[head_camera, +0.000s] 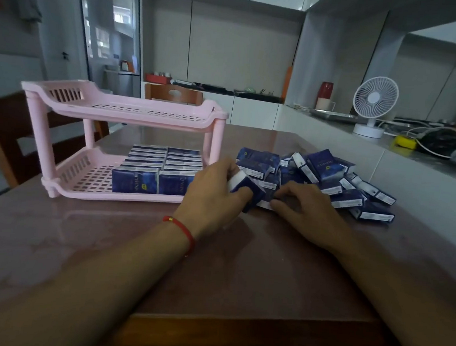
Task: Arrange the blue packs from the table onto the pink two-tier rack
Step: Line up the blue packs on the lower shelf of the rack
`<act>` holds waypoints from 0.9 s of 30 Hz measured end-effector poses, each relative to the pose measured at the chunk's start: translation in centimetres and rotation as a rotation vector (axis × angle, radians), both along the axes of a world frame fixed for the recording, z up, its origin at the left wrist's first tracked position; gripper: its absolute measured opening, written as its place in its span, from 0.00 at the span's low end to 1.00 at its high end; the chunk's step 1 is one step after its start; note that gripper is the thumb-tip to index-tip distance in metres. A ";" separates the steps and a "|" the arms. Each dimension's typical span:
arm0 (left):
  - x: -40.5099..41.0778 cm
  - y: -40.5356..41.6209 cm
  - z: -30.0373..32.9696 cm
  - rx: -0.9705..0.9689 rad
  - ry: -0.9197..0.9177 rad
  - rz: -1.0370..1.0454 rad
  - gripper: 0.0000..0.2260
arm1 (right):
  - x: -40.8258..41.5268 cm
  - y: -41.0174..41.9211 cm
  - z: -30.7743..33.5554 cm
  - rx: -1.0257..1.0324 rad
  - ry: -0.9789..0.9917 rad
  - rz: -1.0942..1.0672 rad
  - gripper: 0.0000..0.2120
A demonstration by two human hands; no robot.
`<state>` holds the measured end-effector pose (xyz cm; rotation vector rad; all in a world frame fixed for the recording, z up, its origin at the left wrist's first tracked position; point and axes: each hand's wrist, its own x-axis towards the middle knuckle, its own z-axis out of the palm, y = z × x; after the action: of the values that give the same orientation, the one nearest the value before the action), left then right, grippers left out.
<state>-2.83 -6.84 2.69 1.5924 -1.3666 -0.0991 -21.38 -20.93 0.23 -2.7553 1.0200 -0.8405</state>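
Table (104, 245); left hand (214, 191) masking gripped pack (247, 187).

pink rack (133, 109): matt moulded plastic, slotted shelves. blue packs (323, 170): glossy film wrap. bench (213, 268): polished reddish stone-look top, reflective, wood edge. fan (374, 103): white plastic. wrist cord (186, 231): red woven thread

The rack (122, 108) was pale pink, the packs (328, 176) dark blue (white along their edges), the table (213, 268) glossy reddish-brown, the wrist string (186, 231) red.
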 end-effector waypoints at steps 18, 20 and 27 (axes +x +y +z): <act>-0.2 -1.2 -1.6 0.113 0.429 -0.145 0.18 | -0.1 3.0 0.5 -0.267 -0.043 0.324 0.32; -0.4 -1.0 -1.5 0.134 0.383 -0.171 0.20 | -0.1 3.1 0.5 -0.276 -0.017 0.331 0.31; 0.2 -0.9 -2.3 0.149 0.141 -0.293 0.25 | -0.3 3.5 0.8 -0.061 -0.169 0.221 0.29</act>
<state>-2.61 -7.76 0.38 1.4651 -1.5003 -0.4902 -21.70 -17.41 1.04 -2.7227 0.6572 -1.0606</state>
